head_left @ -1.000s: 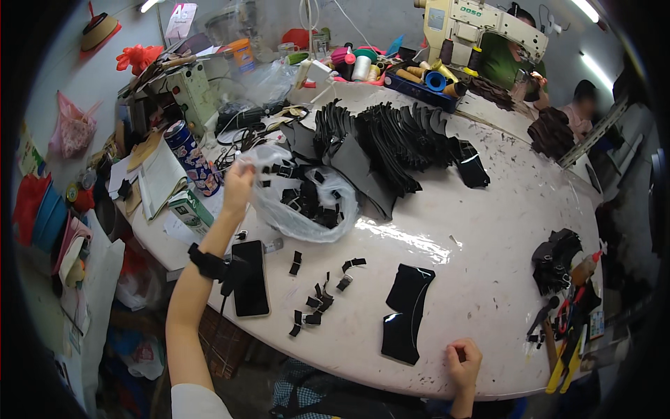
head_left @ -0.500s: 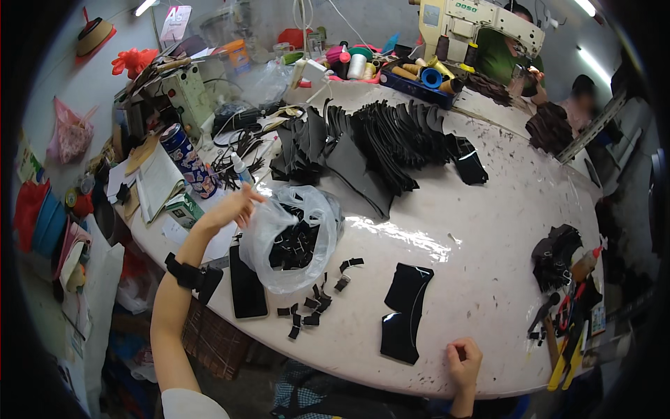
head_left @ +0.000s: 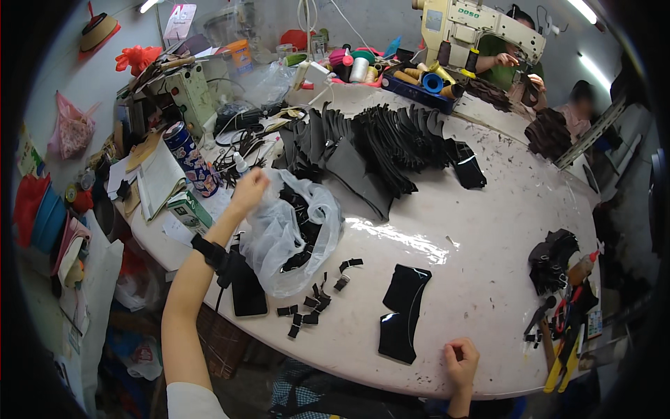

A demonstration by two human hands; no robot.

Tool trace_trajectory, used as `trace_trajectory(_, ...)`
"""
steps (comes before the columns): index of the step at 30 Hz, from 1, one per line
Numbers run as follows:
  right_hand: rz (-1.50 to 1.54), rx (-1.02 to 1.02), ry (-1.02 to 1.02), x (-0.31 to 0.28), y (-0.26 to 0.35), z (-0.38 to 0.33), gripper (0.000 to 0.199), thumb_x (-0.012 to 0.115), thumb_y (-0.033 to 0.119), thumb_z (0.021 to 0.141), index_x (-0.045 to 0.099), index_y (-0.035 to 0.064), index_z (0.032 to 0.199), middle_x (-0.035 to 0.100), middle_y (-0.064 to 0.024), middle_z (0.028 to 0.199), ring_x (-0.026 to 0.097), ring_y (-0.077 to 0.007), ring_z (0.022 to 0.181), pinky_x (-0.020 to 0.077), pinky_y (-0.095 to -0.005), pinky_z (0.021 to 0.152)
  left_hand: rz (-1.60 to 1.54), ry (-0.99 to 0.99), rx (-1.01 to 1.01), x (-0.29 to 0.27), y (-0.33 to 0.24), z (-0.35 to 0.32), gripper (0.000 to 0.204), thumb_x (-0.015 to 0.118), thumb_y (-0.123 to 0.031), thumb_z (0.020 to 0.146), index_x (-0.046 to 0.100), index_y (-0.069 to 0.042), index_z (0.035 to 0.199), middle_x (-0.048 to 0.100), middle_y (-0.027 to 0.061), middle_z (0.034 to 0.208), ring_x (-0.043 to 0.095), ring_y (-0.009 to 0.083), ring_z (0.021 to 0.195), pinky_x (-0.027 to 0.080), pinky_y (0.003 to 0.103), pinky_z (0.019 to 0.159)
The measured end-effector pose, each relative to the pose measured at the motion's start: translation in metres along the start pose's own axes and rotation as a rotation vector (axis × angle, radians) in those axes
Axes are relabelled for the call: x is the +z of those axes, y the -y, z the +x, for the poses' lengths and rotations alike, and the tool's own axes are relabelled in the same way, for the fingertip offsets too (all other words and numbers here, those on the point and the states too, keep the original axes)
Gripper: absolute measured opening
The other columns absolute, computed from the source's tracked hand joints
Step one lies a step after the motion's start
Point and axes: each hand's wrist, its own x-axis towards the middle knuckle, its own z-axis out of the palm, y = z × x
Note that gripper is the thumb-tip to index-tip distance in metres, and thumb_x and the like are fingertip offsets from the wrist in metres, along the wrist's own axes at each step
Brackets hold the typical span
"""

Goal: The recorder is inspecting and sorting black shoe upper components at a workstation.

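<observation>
My left hand [head_left: 250,191] is closed on the far left rim of a clear plastic bag [head_left: 262,244]. Inside the bag lies a heap of small black strap pieces with metal buckles [head_left: 301,216]. Several more buckled strap pieces [head_left: 312,307] are scattered on the table in front of it. A black smartphone [head_left: 248,283] lies flat beside the bag, partly under my left wrist. My right hand [head_left: 460,363] rests at the near table edge, fingers curled with nothing visible in them. To its left lies a notched, glossy black cut piece [head_left: 403,311].
Stacked black cut pieces [head_left: 370,150] stand across the far middle of the white table [head_left: 481,279]. Tools, including yellow-handled ones [head_left: 572,359], lie at the right edge. Thread spools [head_left: 429,80] fill a far tray. A person works at a sewing machine [head_left: 481,28] beyond.
My left hand has closed from spread fingers and moved slightly away from me along the bag. The bag's rim has been pulled and its mouth changed shape. My right hand stays put.
</observation>
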Motion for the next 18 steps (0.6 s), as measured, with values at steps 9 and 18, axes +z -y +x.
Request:
trace_trajectory(9,-0.007,0.016,0.000,-0.002,0.005,0.001,0.004,0.060,-0.001,0.072,0.056,-0.0022,0.072,0.055,-0.0087,0.070,0.053,-0.0153,0.060,0.0425,-0.0232,0.056,-0.257,-0.233,0.415,-0.069,-0.146,0.033,0.012,0.045,-0.010,0.090,0.054,-0.008,0.083,0.041,-0.0080,0.067,0.033,0.0010,0.058,0.027,0.016,0.053)
trace_trajectory(18,0.015,0.052,-0.013,0.000,0.009,0.001,0.004,0.059,-0.001,0.072,0.055,-0.0025,0.072,0.054,-0.0078,0.069,0.051,-0.0138,0.059,0.0409,-0.0226,0.056,-0.486,-0.070,0.427,-0.065,-0.228,-0.012,0.012,0.044,-0.011,0.090,0.055,-0.010,0.086,0.037,-0.0085,0.059,0.029,-0.0011,0.046,0.022,0.015,0.042)
